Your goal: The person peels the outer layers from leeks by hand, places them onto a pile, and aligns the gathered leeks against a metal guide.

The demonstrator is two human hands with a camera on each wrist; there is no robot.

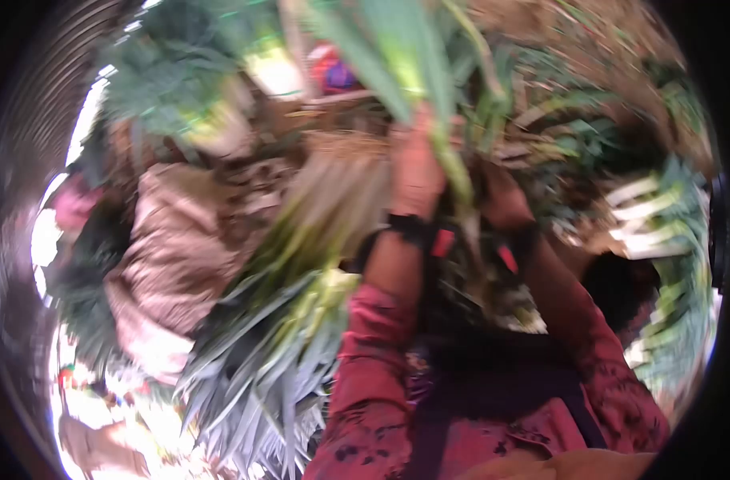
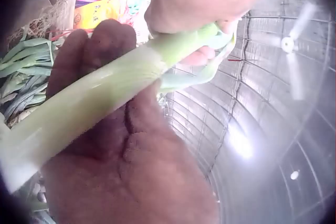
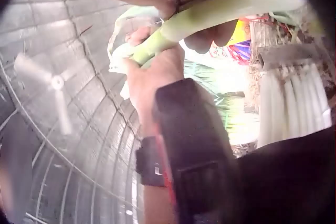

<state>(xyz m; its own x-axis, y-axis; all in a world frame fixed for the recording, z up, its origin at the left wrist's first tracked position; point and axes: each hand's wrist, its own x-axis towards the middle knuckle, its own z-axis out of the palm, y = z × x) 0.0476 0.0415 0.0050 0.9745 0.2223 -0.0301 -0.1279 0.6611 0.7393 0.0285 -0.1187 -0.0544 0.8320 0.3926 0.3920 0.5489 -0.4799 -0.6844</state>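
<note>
A single leek (image 1: 458,172) slants between both hands in front of the body, its green leaves fanning away at the top of the head view. My left hand (image 1: 417,176) grips it round the pale green part just below the leaves, as the right wrist view shows from the side. The right hand (image 1: 505,200) is lower, by the white shank. In the left wrist view, the right palm (image 2: 136,145) faces the camera with loose fingers behind the leek (image 2: 89,98), which crosses in front of them. Motion blurs both hands in the head view.
A large pile of leeks (image 1: 333,200) lies left of my arms, roots away from me. Left of it is a crumpled tan cloth (image 1: 185,216). More leeks (image 1: 645,212) lie at the far right, with others (image 1: 221,120) at upper left. Behind sits a bright red-and-blue bundle (image 1: 333,70).
</note>
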